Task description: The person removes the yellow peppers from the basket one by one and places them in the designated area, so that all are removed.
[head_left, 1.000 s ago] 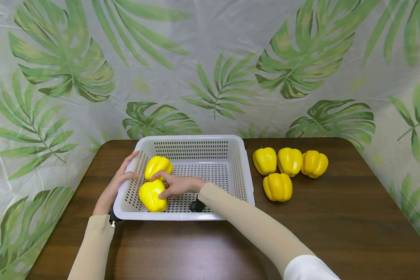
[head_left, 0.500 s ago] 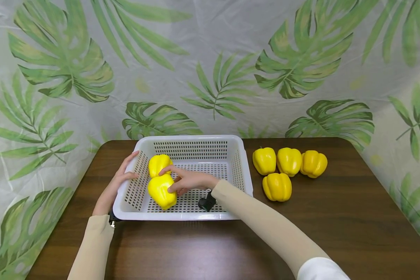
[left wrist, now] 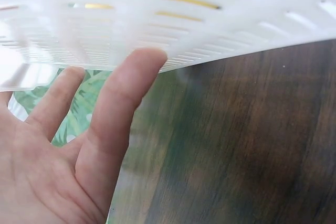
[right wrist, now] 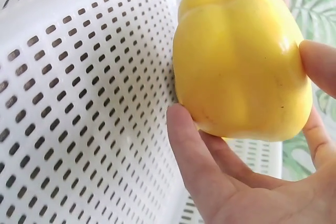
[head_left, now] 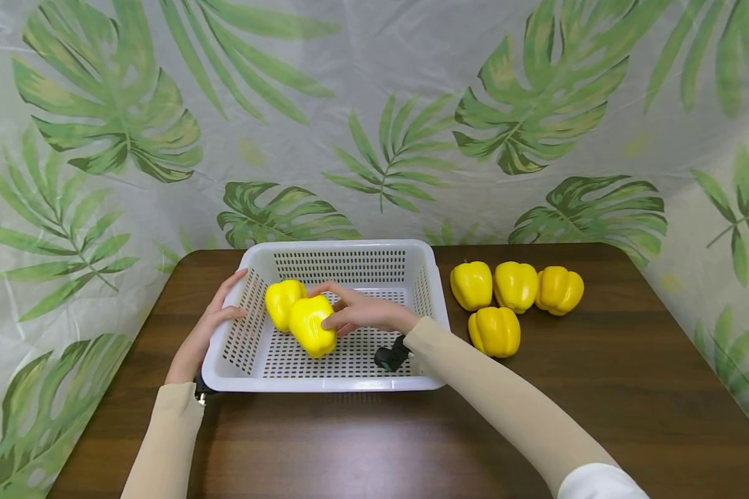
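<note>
In the head view, my right hand (head_left: 368,310) holds a yellow bell pepper (head_left: 313,326) over the floor of a white perforated basket (head_left: 324,384). The right wrist view has the thumb and fingers at opposite sides of this bell pepper (right wrist: 241,61). A second yellow bell pepper (head_left: 282,303) sits in the basket, just left of the held one. My left hand (head_left: 209,326) rests against the basket's left outer side with extended fingers. In the left wrist view, the left thumb (left wrist: 118,114) touches the slotted wall (left wrist: 210,30) from outside.
Several yellow bell peppers (head_left: 515,287) stand grouped on the brown wooden table (head_left: 605,388), right of the basket. A leaf-patterned cloth (head_left: 399,62) hangs behind the table. The black wrist camera (head_left: 392,355) shows below my right wrist, over the basket.
My right hand has moved right with the bell pepper, away from the basket's left wall. The other pepper inside has shifted slightly. My left hand has stayed put.
</note>
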Motion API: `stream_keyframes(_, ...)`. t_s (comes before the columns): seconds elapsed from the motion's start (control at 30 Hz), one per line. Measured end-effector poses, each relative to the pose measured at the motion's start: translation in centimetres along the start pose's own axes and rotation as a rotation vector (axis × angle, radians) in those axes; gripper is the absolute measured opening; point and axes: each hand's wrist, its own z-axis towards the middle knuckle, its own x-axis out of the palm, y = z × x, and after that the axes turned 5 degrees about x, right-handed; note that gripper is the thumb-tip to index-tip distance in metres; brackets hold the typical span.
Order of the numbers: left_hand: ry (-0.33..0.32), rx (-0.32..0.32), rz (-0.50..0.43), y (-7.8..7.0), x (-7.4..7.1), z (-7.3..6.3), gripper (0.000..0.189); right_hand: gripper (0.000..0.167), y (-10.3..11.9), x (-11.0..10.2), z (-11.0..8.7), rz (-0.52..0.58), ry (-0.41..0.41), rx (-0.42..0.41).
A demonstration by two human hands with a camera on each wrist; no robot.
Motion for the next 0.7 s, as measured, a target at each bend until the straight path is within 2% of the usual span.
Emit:
stream_keyframes(0.2, 0.010, 0.015, -0.001, 0.0, -0.1, 0.1, 0.074, 0.054, 0.2, -1.0, -1.4, 0.005, -0.033, -0.024)
stream_keyframes(0.4, 0.025, 0.044, -0.007, 0.1, -0.3, 0.1, 0.074, 0.053, 0.2, -1.8, -2.5, 0.051, -0.026, -0.047)
stream_keyframes(0.7, 0.011, 0.021, -0.015, 0.1, -0.1, 0.1, 0.075, 0.055, 0.0, -2.6, -3.8, 0.065, -0.063, -0.064)
